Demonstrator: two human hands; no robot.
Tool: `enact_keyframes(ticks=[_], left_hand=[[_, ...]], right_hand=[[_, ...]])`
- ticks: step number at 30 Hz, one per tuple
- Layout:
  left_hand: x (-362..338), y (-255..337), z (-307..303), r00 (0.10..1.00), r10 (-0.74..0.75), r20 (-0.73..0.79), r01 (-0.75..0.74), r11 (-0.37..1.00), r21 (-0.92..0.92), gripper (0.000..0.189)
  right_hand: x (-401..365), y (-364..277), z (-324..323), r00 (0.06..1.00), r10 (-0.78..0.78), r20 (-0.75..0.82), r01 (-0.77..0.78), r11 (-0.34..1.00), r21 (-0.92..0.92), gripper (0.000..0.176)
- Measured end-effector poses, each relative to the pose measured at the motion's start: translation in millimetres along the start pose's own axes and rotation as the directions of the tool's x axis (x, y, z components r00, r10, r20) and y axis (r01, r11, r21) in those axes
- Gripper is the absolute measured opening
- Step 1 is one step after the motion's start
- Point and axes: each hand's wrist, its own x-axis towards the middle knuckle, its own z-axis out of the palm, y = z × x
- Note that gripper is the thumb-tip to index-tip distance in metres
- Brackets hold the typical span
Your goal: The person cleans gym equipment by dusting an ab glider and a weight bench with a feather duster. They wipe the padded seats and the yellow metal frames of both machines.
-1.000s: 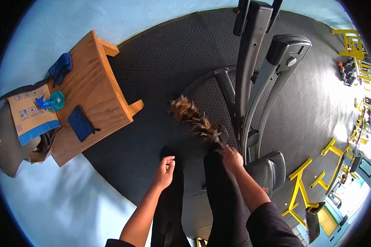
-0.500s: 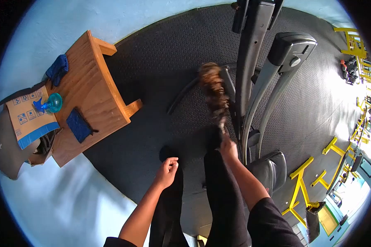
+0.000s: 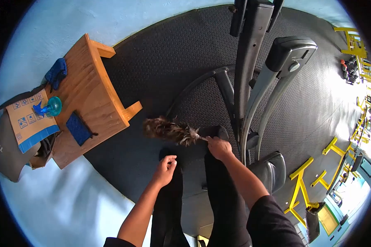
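Dark studded rubber matting (image 3: 160, 61) covers the floor, with pale blue flooring around its edge. Feather duster (image 3: 169, 131): brown plume lying roughly level above the mat, tip pointing toward the person's left and just short of the wooden bench (image 3: 90, 94). The plume is blurred at its outer end. Judged very light and soft; the feathers should splay and bend on contact with no real resistance and could shed or kink if squeezed, so the stiff handle is the place to hold, not the plume. The handle is almost entirely hidden inside the grip, so its material cannot be told. Right hand (image 3: 219, 147): fingers wrapped closed around the handle end, right where the feathers begin, knuckles up. Left hand (image 3: 165, 171): loosely curled with the thumb against the fingers, nothing visible in it, hanging near the left leg and apart from the duster. Just beyond the right hand stands a grey-and-black exercise machine (image 3: 251, 61), its curved base bar sweeping across the mat, with a black padded seat (image 3: 270, 171) to the right of the forearm. On the bench: a teal spray bottle (image 3: 49, 108), a blue cloth (image 3: 56, 72), a dark blue pad (image 3: 78, 127). A cardboard box (image 3: 27, 117) sits at the bench's far side. Yellow metal frames (image 3: 301, 181) stand well apart at the right.
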Motion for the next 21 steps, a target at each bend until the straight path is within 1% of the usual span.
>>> enact_keyframes(ticks=[1,2,3,4,5,6,8,9,10,11,12,13,14,16,17,18,19,21], left_hand=[[0,-1,1,1.000,0.008,0.002,-0.008,1.000,-0.005,0.030],[1,-1,2,1.000,0.019,0.000,-0.019,1.000,-0.009,0.030],[3,-1,3,1.000,0.019,-0.002,-0.019,1.000,-0.014,0.030],[4,-3,4,1.000,0.017,0.005,-0.017,1.000,-0.013,0.030],[5,-5,7,1.000,0.011,0.015,-0.011,1.000,-0.014,0.030],[6,-7,9,1.000,0.009,0.018,-0.008,1.000,-0.023,0.030],[13,-12,12,1.000,-0.003,0.015,0.004,0.999,-0.043,0.031],[15,-14,13,1.000,0.000,0.020,0.001,0.999,-0.054,0.031],[17,-17,14,1.000,0.011,0.004,-0.011,0.998,-0.064,0.031],[20,-19,14,1.000,0.024,-0.013,-0.025,0.997,-0.073,0.031],[23,-22,14,1.000,0.027,-0.010,-0.027,0.996,-0.083,0.031],[24,-25,13,1.000,0.003,-0.006,-0.004,0.993,-0.116,0.031],[25,-30,13,1.000,-0.021,0.002,0.021,0.989,-0.146,0.030],[27,-44,17,1.000,-0.025,0.002,0.025,0.987,-0.156,0.030],[27,-51,18,1.000,-0.021,0.010,0.023,0.987,-0.158,0.030],[26,-58,18,1.000,-0.018,0.016,0.020,0.987,-0.159,0.030],[24,-65,18,1.000,0.001,0.018,0.002,0.987,-0.158,0.030],[16,-71,17,0.999,-0.028,0.034,0.032,0.988,-0.150,0.031]], right_hand=[[0,2,17,0.987,0.038,-0.155,-0.020,0.993,0.112,0.029],[1,3,34,0.988,0.036,-0.152,-0.020,0.994,0.106,0.029],[4,-5,45,0.933,0.231,-0.276,-0.130,0.931,0.340,0.030],[7,-17,43,0.833,0.436,-0.341,-0.189,0.803,0.566,0.030],[8,-24,40,0.879,0.438,-0.187,-0.229,0.733,0.641,0.028],[13,-31,42,0.916,0.280,-0.288,-0.090,0.841,0.533,0.023],[5,-38,45,0.971,0.143,-0.190,-0.049,0.901,0.431,0.017],[6,-42,52,0.971,0.147,-0.189,-0.055,0.905,0.422,0.017],[6,-44,63,0.915,0.288,-0.282,-0.093,0.832,0.547,0.018],[12,-45,75,0.832,0.429,-0.351,-0.102,0.741,0.663,0.019],[24,-41,90,0.831,0.429,-0.354,-0.106,0.747,0.656,0.019],[39,-35,108,0.652,0.689,-0.318,-0.197,0.559,0.806,0.021],[52,-32,123,0.418,0.883,-0.214,-0.220,0.327,0.919,0.023],[72,-38,135,0.474,0.780,-0.408,-0.135,0.523,0.842,0.024],[74,-41,134,0.605,0.738,-0.298,-0.190,0.498,0.846,0.025],[73,-47,122,0.717,0.675,-0.174,-0.246,0.478,0.843,0.025],[77,-45,117,0.711,0.681,-0.173,-0.251,0.476,0.843,0.025],[83,-41,113,0.602,0.765,-0.229,-0.195,0.419,0.887,0.026]])
